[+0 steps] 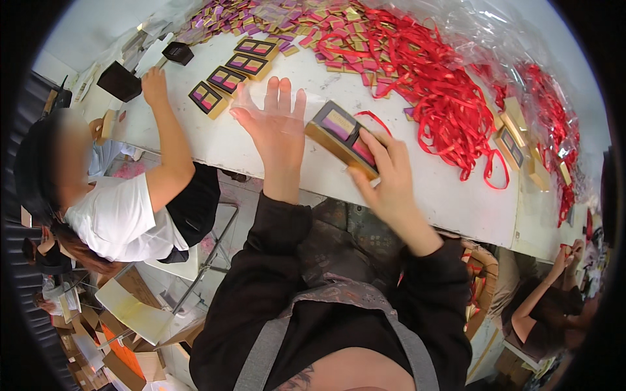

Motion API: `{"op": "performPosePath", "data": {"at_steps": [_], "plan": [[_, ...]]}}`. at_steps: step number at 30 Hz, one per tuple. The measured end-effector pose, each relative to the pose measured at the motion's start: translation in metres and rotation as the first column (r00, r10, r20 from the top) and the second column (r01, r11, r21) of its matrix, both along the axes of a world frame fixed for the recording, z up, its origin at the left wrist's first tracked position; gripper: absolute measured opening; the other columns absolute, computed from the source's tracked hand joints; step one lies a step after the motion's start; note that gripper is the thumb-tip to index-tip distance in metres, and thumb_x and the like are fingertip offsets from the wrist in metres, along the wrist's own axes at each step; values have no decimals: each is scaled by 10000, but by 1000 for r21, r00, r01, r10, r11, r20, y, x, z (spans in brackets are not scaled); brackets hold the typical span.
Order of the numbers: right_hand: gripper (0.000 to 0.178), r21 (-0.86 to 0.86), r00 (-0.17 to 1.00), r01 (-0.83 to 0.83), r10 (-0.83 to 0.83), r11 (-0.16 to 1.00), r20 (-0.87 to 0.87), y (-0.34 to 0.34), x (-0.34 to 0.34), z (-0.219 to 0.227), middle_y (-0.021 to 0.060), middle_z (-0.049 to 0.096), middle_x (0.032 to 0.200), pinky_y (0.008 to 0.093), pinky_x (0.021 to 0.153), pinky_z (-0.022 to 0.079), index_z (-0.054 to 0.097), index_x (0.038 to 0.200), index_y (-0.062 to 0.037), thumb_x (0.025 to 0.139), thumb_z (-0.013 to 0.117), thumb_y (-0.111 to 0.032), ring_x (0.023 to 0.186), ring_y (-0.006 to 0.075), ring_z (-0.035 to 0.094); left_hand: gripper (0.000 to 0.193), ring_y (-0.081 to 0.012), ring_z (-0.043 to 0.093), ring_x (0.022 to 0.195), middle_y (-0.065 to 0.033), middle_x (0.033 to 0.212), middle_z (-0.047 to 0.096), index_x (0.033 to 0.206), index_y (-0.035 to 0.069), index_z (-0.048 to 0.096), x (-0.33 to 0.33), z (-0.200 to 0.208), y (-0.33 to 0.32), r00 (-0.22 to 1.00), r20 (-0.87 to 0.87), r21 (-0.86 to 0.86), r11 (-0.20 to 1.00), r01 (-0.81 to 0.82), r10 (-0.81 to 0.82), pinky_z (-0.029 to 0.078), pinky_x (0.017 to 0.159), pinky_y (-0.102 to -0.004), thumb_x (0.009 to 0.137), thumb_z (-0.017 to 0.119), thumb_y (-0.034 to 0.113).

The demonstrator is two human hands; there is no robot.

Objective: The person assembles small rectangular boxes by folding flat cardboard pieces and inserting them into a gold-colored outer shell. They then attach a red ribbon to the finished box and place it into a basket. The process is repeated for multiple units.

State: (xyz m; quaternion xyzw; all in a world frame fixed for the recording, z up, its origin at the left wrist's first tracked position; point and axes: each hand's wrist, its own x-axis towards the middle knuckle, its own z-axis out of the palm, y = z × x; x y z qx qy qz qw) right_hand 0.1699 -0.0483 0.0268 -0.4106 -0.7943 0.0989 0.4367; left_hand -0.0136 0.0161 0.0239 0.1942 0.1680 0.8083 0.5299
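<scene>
My right hand (394, 176) grips a gold box (336, 133) with a black-framed window on top. Purple, gold and pink pieces show through its openings. A thin red ribbon (373, 118) curves out beside the box, next to my fingers. To the left, my left hand (279, 140) is raised with its fingers stretched and spread. A clear plastic film (287, 122) lies across those fingers and reaches toward the box; whether it is a sheet or a bag, I cannot tell. Several similar boxes (227, 79) stand in a row on the white table beyond my left hand.
Red ribbons (450, 111) lie heaped at the right, near clear plastic sheeting (482, 36). Small purple, pink and gold pieces (293, 23) cover the far side. At left, a co-worker (124, 208) reaches toward black boxes (119, 81). Another person (548, 306) sits at right.
</scene>
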Motion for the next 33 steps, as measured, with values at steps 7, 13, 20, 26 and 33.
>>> {"op": "performPosePath", "data": {"at_steps": [7,13,20,26,33], "plan": [[861,2,970,48,-46,999,-237,-35,7,-19,155,571,1090,337,723,464,441,1254,4,546,877,-221,907,273,548,705,-329,482,1102,-131,1280,426,1406,278,180,36,-2,-30,983,-154,-70,993,94,-104,419,919,-504,862,417,659],[1011,-202,568,-299,4,933,-823,-50,8,-25,157,474,1310,330,846,434,302,1391,27,590,864,-226,986,205,510,565,-331,526,1103,-143,1278,468,1323,169,331,66,6,-67,918,129,-252,883,396,-375,461,906,-475,933,341,578],[316,-189,495,-114,-109,975,-862,-31,36,-18,105,568,846,270,783,450,404,1122,-17,959,466,-281,808,161,555,585,-284,435,1199,-118,1308,423,1328,40,350,86,-61,-111,362,-932,-52,979,-198,24,454,919,-391,895,596,348],[161,-284,681,-137,-118,949,-723,-36,18,-18,67,537,1039,251,793,435,502,1064,-35,940,506,-137,923,116,522,502,-210,483,1085,-135,1264,413,1360,47,301,81,-30,-117,305,-950,-30,993,113,-64,471,817,-307,922,527,136],[207,-235,641,-371,65,898,-765,-49,32,-56,127,500,1185,293,850,440,526,1062,-24,858,559,-22,1011,160,536,430,-100,570,831,-67,1016,544,1229,66,369,69,-23,-130,460,-663,-367,792,487,-590,480,684,-239,885,617,135]]}}
